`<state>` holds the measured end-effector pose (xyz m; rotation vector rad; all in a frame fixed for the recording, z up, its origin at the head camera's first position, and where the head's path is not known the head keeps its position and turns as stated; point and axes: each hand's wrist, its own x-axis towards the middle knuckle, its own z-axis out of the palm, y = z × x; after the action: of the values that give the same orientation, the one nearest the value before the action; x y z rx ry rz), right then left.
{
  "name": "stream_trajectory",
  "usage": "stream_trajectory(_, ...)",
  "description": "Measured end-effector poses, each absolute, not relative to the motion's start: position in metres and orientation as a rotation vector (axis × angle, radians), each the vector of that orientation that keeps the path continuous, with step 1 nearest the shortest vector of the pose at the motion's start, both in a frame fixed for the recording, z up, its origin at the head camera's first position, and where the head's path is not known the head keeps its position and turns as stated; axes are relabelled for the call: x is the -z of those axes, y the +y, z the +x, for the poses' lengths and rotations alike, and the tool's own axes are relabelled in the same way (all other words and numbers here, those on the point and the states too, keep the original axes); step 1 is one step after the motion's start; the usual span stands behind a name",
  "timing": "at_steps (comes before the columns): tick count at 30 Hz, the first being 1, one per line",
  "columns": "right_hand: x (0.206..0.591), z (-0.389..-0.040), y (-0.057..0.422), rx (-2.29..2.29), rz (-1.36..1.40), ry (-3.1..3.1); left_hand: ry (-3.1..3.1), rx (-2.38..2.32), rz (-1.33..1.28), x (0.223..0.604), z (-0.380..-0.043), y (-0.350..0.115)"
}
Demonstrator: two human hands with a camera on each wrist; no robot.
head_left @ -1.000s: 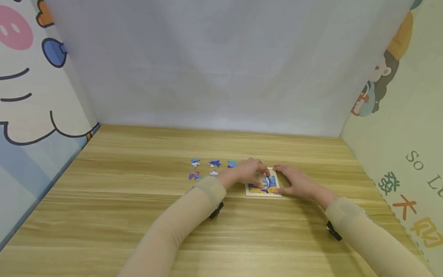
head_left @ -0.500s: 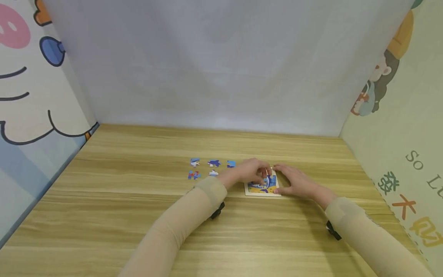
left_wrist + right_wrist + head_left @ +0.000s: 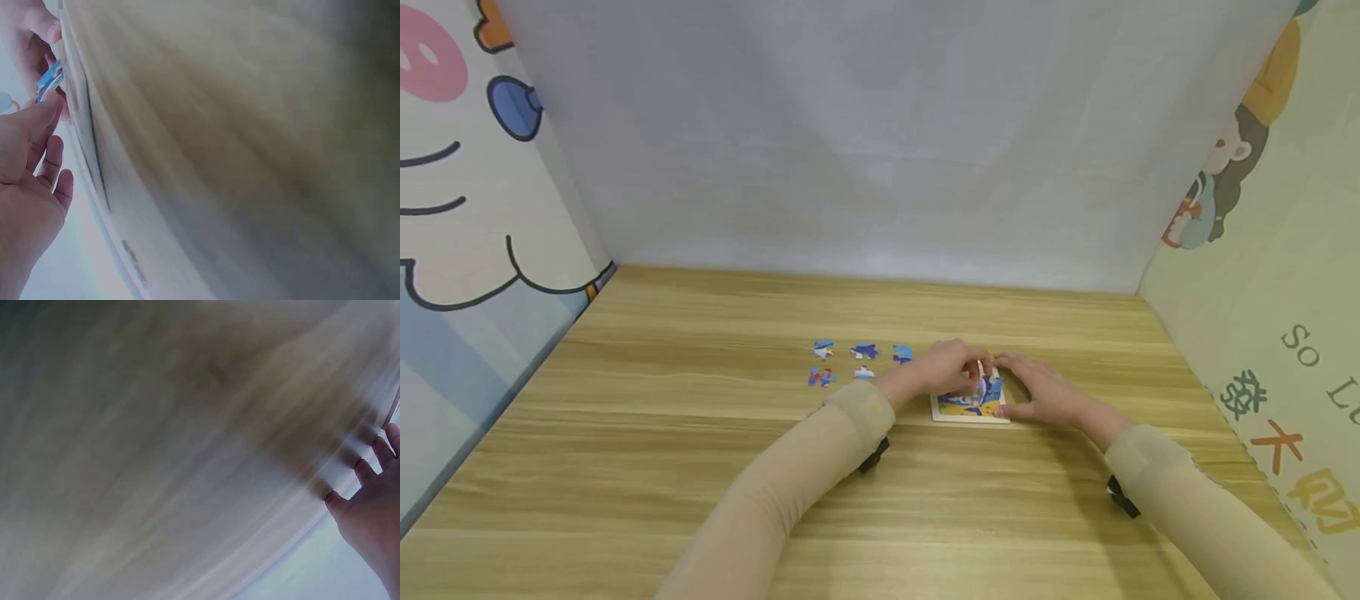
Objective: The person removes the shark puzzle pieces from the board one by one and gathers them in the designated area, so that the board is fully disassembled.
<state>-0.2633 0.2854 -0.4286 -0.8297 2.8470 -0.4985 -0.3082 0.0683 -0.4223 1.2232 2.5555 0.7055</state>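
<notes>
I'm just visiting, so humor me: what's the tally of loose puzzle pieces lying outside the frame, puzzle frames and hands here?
Loose puzzle pieces: 5 visible; the left arm may hide more
Puzzle frame: 1
Hands: 2 (left hand, right hand)
Total: 8 visible

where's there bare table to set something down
Bare wood-grain tabletop lies left of the loose multicoloured jigsaw pieces, behind them up to the pale grey cloth backdrop, and between the beige sleeves. It's crowded at the white-rimmed square puzzle tray, with left hand above, right hand at its edge.
</notes>
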Motion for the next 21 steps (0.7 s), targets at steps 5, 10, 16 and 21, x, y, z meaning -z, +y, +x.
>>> stream_trajectory(5,0.429,-0.263,0.285,0.508,-0.819,2.835,2.564,-0.766,1.214,0.415,-0.306,0.067)
stream_trajectory(10,0.427,-0.263,0.284,0.491,-0.830,2.846,2.519,-0.840,1.204,0.403,-0.304,0.061)
stream_trajectory(16,0.427,-0.263,0.284,0.494,-0.843,2.845,2.504,-0.870,1.218,0.390,-0.305,0.052)
stream_trajectory(21,0.429,-0.264,0.285,0.494,-0.852,2.848,2.493,-0.904,1.240,0.378,-0.305,0.041)
